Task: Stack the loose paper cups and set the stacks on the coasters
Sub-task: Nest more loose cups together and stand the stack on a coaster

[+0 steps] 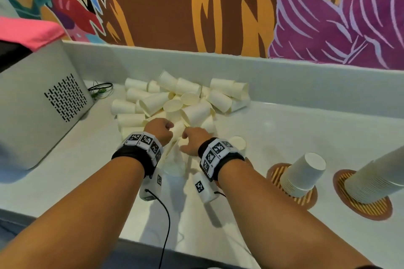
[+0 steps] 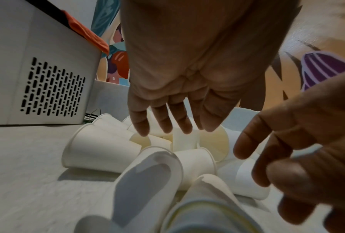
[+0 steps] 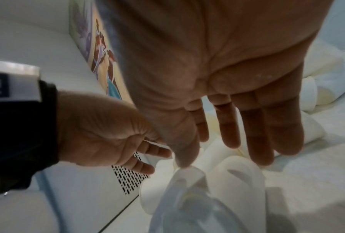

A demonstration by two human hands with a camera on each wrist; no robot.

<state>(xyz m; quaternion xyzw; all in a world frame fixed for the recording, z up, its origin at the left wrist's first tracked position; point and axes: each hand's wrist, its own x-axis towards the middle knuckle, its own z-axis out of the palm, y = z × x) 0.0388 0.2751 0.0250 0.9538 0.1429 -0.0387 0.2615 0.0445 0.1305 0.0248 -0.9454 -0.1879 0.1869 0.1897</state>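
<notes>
A heap of loose white paper cups lies on the white counter against its back ledge. Both my hands hover at the heap's near edge, close together. My left hand stretches its straight fingers over the cups and holds nothing. My right hand also has straight fingers; its thumb tip touches the rim of a cup lying below it. Two upside-down stacks stand on striped brown coasters at the right. A single cup stands just behind my right wrist.
A grey box with a vent grille stands at the left, close to the heap, with a thin cable behind it. A painted wall rises behind the ledge. The counter's front edge runs under my forearms.
</notes>
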